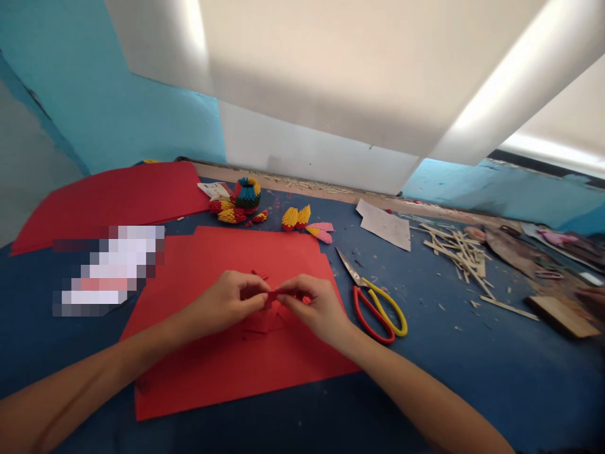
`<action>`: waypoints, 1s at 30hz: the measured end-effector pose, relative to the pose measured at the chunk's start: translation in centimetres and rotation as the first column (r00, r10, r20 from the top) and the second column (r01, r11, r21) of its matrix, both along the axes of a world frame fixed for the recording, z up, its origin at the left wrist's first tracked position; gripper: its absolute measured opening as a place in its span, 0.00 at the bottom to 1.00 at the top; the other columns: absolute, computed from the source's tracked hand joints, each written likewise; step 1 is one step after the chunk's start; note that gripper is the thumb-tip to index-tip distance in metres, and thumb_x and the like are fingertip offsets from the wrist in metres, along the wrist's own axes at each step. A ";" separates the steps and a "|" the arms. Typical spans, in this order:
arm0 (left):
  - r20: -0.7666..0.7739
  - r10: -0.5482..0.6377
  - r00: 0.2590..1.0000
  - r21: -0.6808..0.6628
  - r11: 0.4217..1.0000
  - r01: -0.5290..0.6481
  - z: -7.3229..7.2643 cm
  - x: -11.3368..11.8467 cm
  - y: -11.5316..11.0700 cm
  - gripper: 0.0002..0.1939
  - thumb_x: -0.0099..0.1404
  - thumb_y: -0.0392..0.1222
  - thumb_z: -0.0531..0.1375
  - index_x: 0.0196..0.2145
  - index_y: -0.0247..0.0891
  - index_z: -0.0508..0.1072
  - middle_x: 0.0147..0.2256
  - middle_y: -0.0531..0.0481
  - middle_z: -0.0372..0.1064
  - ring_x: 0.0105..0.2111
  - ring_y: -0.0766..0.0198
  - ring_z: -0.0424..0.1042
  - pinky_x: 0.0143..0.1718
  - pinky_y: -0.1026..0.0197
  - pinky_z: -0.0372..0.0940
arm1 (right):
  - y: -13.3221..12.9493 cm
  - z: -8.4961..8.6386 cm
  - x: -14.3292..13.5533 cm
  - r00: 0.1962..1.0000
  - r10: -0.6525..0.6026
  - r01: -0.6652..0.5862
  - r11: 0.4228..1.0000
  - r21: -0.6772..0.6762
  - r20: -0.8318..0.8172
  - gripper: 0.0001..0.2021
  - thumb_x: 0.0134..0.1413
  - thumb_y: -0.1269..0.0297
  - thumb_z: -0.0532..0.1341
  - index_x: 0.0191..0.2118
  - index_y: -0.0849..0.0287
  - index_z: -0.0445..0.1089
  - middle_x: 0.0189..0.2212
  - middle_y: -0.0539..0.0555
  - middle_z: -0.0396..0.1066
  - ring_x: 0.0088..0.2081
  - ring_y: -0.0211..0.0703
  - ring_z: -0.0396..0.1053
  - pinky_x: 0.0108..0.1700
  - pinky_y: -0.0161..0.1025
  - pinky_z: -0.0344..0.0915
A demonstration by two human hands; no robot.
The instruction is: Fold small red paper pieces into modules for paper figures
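Between my fingertips is a small piece of red paper [273, 295], pinched from both sides above a large red sheet [198, 372]. My left hand [234, 297] grips its left end with thumb and forefinger. On the other end, the fingers of my right hand [309, 302] are closed. Small red paper pieces [256, 326] lie on the sheet beneath my hands, partly hidden by them. To the right of the sheet rest scissors [373, 296] with one red and one yellow handle, blades slightly apart.
Folded-paper models, one a blue and yellow ring shape [247, 193], another yellow and red [296, 217], stand behind the sheet. More red paper [118, 195] lies back left. Thin wooden sticks [460, 255], white paper [385, 224] and a wooden block [562, 315] are on the right.
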State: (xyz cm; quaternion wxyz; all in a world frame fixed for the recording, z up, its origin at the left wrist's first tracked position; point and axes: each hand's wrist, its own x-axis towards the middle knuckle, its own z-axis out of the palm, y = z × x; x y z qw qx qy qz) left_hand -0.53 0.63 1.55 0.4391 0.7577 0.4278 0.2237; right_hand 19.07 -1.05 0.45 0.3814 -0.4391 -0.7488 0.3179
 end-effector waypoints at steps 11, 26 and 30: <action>0.059 0.065 0.996 -0.124 0.991 -0.057 0.4 0.3 0.0 0.11 0.57 0.39 0.54 0.23 0.34 0.74 0.24 0.49 0.73 0.27 0.63 0.72 0.30 0.65 0.63 | -0.3 -0.6 0.2 0.996 0.073 -0.088 0.942 0.323 0.058 0.08 0.57 0.71 0.57 0.39 0.58 0.73 0.34 0.54 0.75 0.33 0.36 0.73 0.35 0.32 0.70; 0.159 0.145 0.977 -0.334 0.939 -0.084 1.2 0.7 0.1 0.12 0.54 0.45 0.56 0.20 0.35 0.72 0.19 0.50 0.69 0.19 0.67 0.65 0.20 0.68 0.59 | 0.3 -1.3 1.2 0.955 0.136 -0.262 0.801 0.538 0.262 0.14 0.60 0.72 0.53 0.48 0.55 0.70 0.40 0.56 0.74 0.38 0.38 0.74 0.38 0.33 0.72; 0.137 0.111 0.984 -0.177 0.981 -0.086 0.6 0.3 0.3 0.13 0.56 0.45 0.56 0.20 0.34 0.72 0.19 0.51 0.68 0.21 0.67 0.65 0.22 0.67 0.59 | 0.0 -0.6 0.9 0.962 0.183 -0.257 0.859 0.443 0.203 0.12 0.58 0.70 0.56 0.46 0.56 0.71 0.41 0.57 0.74 0.40 0.39 0.74 0.40 0.35 0.71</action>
